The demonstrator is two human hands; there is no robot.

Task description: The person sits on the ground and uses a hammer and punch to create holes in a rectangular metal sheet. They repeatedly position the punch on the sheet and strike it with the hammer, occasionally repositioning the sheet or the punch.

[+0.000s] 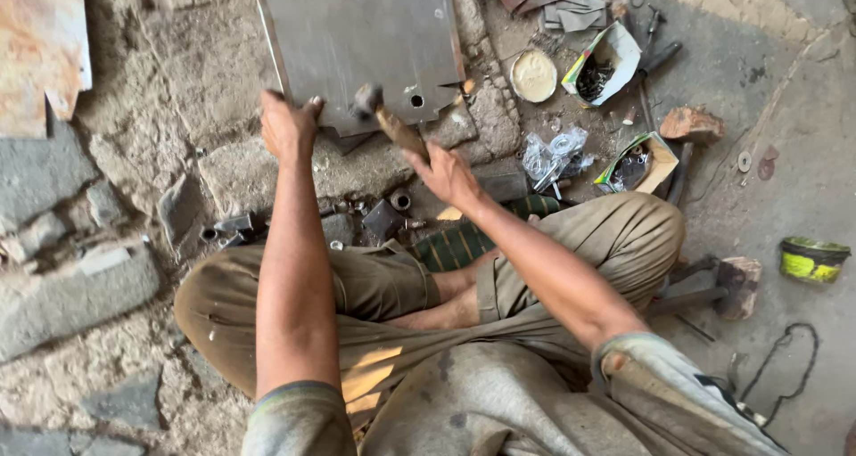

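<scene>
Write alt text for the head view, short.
Seen from above, a person sitting cross-legged on rough stone ground grips a wooden-handled hammer in the right hand while the left hand presses the edge of a grey metal sheet. Small metal parts, open cartons and a tin lie around.

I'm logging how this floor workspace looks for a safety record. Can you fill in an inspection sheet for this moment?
Surface: rough stone and concrete floor, cracked and dusty.
Job's things: grey metal sheet flat on the floor; wooden-handled hammer with its head at the sheet's near edge.
Clutter: two opened cartons of small hardware, a clear plastic bag of parts, a round lid, a yellow-green tin, loose metal pieces.
Hands: left hand presses on the sheet's edge; right hand grips the hammer handle.
Cables: a thin dark cord looped on the floor.
Surroundings: rusty sheet at upper left.
</scene>
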